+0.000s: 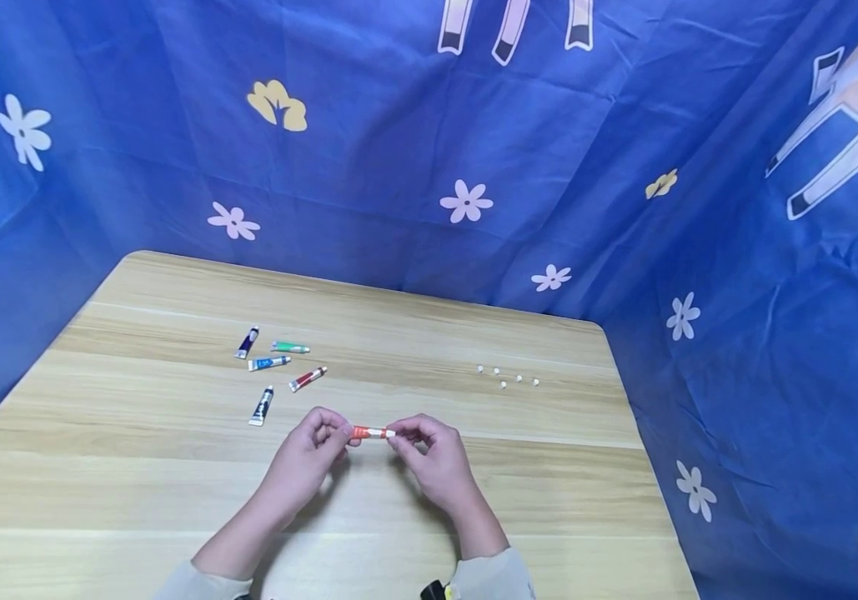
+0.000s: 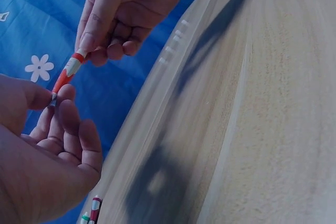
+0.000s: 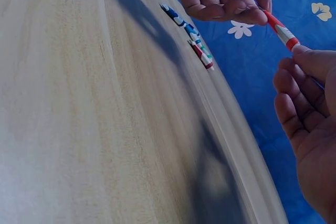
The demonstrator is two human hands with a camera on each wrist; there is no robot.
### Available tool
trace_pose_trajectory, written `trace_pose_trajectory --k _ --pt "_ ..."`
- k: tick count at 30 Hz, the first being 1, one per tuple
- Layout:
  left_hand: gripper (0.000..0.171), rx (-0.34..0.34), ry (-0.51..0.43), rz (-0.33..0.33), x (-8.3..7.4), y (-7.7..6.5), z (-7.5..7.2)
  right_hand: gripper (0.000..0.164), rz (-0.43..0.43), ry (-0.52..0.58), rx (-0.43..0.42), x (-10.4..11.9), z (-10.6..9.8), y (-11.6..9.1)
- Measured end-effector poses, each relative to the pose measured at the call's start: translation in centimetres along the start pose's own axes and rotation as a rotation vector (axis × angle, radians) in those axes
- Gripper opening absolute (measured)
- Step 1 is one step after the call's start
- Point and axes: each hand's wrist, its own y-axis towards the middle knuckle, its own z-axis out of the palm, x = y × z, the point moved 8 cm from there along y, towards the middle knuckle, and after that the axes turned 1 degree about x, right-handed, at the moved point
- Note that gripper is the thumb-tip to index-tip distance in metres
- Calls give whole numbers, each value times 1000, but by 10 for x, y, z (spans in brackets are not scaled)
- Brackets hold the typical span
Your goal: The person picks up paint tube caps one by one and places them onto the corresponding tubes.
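Observation:
An orange-red paint tube (image 1: 371, 432) with a pale band is held level above the table between two hands. The left hand (image 1: 313, 451) pinches its flat crimped end between thumb and forefinger. At the other end, the right hand (image 1: 434, 457) pinches the tube with thumb and fingertips, which hide its tip. In the left wrist view the tube (image 2: 66, 74) slants between both hands, and in the right wrist view the tube (image 3: 281, 29) shows its pale band near the right thumb.
Left of the hands lie several paint tubes: a dark purple one (image 1: 247, 342), a green one (image 1: 290, 347), a blue one (image 1: 269, 363), a red one (image 1: 308, 379) and a black-and-white one (image 1: 262, 407). Several small white pieces (image 1: 519, 378) lie right on the wooden table (image 1: 549, 483). Blue curtains (image 1: 368, 192) surround it.

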Motion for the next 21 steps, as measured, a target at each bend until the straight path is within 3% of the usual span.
trace_pose_trajectory --k 5,9,15,21 --pt "21 7 26 18 -2 -1 1 13 -11 0 18 -3 2 1" --pt "26 31 80 74 -8 -2 4 18 0 22 55 -6 6 1" --pt "22 67 130 139 -12 -3 10 30 44 78 92 -7 10 1" --pt "18 60 200 166 -13 -2 11 35 68 79 103 -7 10 1"
